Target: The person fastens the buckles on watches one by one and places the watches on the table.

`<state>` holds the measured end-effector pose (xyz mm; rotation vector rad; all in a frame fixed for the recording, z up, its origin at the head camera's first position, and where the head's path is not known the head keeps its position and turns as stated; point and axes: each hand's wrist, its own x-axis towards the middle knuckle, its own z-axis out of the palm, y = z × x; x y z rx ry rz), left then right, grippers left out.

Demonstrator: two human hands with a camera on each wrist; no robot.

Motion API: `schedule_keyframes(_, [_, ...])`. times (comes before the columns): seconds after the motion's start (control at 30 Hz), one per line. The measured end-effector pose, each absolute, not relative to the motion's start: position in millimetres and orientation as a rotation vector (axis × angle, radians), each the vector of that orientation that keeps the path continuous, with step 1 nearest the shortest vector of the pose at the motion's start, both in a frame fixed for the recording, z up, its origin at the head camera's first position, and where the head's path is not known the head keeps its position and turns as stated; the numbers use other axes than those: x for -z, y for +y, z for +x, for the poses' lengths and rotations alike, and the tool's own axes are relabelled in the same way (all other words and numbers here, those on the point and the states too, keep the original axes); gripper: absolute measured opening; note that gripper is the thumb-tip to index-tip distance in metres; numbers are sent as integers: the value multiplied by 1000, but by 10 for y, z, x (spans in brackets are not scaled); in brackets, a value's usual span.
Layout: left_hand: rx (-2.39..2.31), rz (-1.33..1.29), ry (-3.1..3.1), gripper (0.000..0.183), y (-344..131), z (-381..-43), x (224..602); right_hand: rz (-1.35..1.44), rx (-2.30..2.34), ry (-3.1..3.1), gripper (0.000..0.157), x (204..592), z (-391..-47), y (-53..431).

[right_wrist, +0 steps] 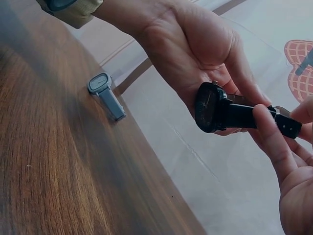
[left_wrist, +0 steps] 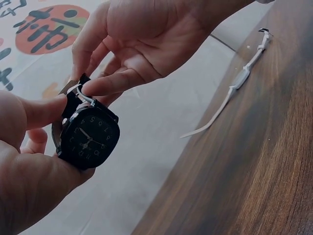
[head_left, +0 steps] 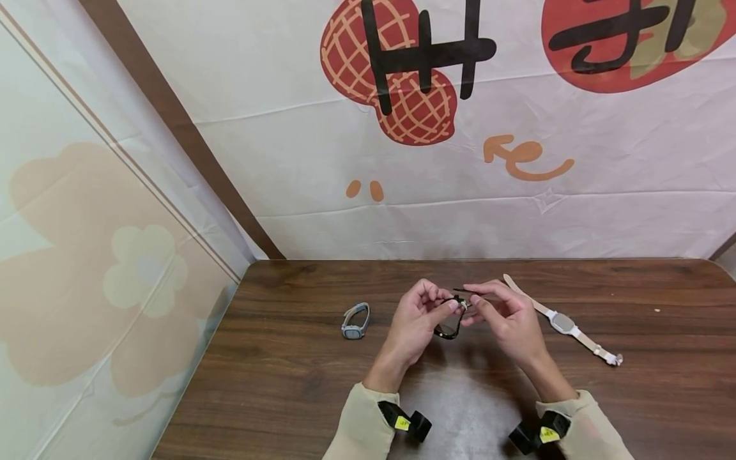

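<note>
A black wristwatch [left_wrist: 92, 137] with a squarish dial and pale numerals is held up over the table between both hands. My left hand [head_left: 411, 326] grips it, thumb on the strap near the buckle. With thumb and fingers, my right hand [head_left: 510, 322] pinches the strap's other part by the metal buckle [left_wrist: 87, 97]. In the right wrist view the black strap [right_wrist: 239, 116] runs from the case to the right hand's fingers, and small holes show near its tip. Fingers hide part of the strap loop.
A blue-grey watch [head_left: 354, 331], its strap looped, rests on the brown wooden table [head_left: 276, 383] left of the hands. To the right lies a white watch [head_left: 562, 322] stretched out flat. Behind the table hangs a printed cloth [head_left: 299, 160].
</note>
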<state>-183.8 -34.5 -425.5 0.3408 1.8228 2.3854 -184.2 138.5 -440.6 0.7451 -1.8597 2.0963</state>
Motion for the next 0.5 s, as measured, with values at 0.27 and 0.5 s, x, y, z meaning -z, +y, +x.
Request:
schedule_keyframes(0.27, [-2374,287,1864,23,-316,-1852,4271,694,-2120,-1878,15,4402,-1852,1380])
schedule_keyframes(0.5, [-2386,269,1860,24,-303,-1839,4258,678,-2161,-1851,13,4394,-1862,1371])
